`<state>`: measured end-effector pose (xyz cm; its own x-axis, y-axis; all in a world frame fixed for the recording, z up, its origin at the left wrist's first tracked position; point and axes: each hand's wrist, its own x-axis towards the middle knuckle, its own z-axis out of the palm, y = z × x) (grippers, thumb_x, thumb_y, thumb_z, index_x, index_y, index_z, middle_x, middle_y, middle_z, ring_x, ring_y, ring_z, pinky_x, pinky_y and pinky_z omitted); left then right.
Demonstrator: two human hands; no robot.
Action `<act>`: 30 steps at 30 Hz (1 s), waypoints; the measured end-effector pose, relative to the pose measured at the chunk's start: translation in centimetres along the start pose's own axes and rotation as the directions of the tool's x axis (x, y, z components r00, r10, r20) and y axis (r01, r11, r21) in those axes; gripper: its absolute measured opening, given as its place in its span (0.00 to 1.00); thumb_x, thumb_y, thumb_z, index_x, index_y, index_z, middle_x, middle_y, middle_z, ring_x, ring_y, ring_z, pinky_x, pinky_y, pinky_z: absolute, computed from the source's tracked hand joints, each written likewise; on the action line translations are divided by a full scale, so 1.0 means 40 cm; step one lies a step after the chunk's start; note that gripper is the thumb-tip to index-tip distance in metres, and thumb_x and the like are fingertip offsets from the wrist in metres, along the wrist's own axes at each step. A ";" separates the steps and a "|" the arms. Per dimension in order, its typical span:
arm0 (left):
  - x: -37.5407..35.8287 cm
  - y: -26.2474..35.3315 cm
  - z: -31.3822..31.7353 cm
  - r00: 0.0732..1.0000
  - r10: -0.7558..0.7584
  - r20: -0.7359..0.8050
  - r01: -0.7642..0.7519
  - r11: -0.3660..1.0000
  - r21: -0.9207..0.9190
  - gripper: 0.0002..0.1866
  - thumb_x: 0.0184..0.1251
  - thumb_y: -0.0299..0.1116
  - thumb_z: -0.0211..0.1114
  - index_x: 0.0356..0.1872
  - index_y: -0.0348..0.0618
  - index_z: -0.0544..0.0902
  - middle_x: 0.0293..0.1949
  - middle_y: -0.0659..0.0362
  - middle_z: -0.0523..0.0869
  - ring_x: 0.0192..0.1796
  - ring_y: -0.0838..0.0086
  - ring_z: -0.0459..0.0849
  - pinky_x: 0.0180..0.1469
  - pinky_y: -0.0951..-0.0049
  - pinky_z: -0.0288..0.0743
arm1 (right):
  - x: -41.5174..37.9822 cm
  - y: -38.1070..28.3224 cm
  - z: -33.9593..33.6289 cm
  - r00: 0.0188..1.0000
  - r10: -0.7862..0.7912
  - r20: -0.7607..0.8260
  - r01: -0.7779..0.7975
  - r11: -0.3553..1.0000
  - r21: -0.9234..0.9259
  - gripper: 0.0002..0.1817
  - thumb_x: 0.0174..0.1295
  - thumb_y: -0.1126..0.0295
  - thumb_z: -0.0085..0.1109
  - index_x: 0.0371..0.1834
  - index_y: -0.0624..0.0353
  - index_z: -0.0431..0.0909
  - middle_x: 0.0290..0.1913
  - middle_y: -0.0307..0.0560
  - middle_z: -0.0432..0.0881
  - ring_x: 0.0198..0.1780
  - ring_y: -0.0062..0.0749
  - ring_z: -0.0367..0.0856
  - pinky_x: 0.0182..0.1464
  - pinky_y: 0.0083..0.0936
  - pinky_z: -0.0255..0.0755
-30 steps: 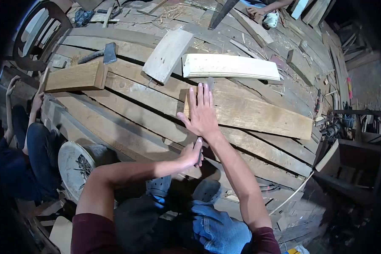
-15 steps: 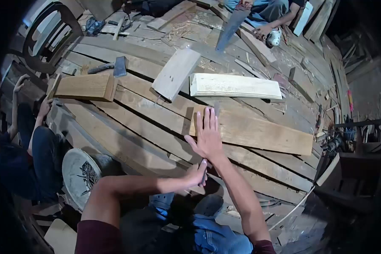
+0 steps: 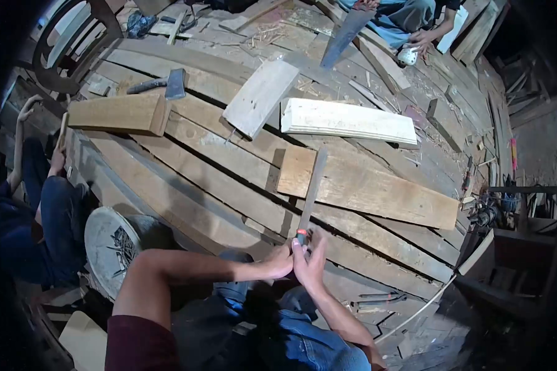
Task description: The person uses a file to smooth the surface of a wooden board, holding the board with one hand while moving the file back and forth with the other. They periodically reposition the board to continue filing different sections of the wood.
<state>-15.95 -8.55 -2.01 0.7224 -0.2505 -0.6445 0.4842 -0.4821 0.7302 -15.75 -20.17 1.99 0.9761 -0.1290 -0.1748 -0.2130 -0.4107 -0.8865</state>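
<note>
A long, narrow, flat steel tool (image 3: 314, 188) that looks like a file, with a red and dark green handle, points away from me over the left part of a brown wooden block (image 3: 384, 190). At the handle end, my left hand (image 3: 277, 263) is closed around the grip, its fingers partly hidden. My right hand (image 3: 311, 263) is against the handle's right side, thumb close to the grip and fingers stretched out and apart. The block lies flat on the planks, just beyond my hands.
Beyond lie a pale planed block (image 3: 349, 120), a greyish board (image 3: 260, 99), a hatchet (image 3: 175, 84) and another brown block (image 3: 119, 114). A bucket of nails (image 3: 108, 238) stands left. One person sits at left; another, at the top, holds a handsaw (image 3: 346, 36).
My right hand has lifted off the brown block and drawn back to the handle, uncovering the steel blade. My left hand stays at the handle end.
</note>
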 end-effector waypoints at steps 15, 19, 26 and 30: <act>0.040 0.090 -0.226 0.851 0.524 -0.020 -0.510 0.836 0.200 0.13 0.65 0.42 0.72 0.39 0.41 0.88 0.30 0.54 0.91 0.31 0.67 0.90 0.36 0.67 0.84 | 0.014 0.056 -0.036 0.941 0.282 0.187 -0.331 0.883 0.334 0.16 0.79 0.59 0.52 0.45 0.63 0.77 0.27 0.41 0.83 0.20 0.22 0.80 0.22 0.23 0.73; 0.046 0.136 -0.287 0.844 0.476 -0.246 -0.436 0.877 0.201 0.13 0.65 0.40 0.73 0.38 0.39 0.87 0.31 0.53 0.91 0.34 0.68 0.92 0.39 0.69 0.85 | 0.009 0.063 -0.048 0.971 0.201 0.129 -0.224 0.953 0.204 0.17 0.79 0.58 0.53 0.42 0.63 0.76 0.22 0.41 0.81 0.20 0.22 0.81 0.22 0.24 0.73; 0.004 0.090 -0.270 0.682 0.713 -0.165 -0.655 0.695 0.298 0.10 0.66 0.35 0.73 0.34 0.39 0.86 0.27 0.54 0.87 0.29 0.66 0.87 0.34 0.69 0.81 | -0.008 0.031 0.011 0.976 0.206 0.069 -0.211 0.975 0.072 0.14 0.78 0.60 0.51 0.44 0.62 0.74 0.23 0.54 0.83 0.25 0.47 0.86 0.27 0.41 0.76; -0.040 0.079 -0.251 0.445 0.895 0.018 -0.824 0.402 0.399 0.08 0.60 0.33 0.75 0.31 0.41 0.86 0.25 0.53 0.85 0.27 0.59 0.85 0.31 0.65 0.78 | 0.001 -0.022 0.041 0.996 -0.045 0.072 0.048 0.998 -0.037 0.12 0.78 0.63 0.51 0.45 0.62 0.72 0.27 0.68 0.81 0.34 0.71 0.83 0.29 0.53 0.73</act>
<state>-10.62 -1.23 3.63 0.7463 -0.5580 0.3628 -0.5978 -0.3221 0.7341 -15.46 -18.32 2.07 0.9852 -0.0450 -0.1652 -0.1677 -0.4496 -0.8774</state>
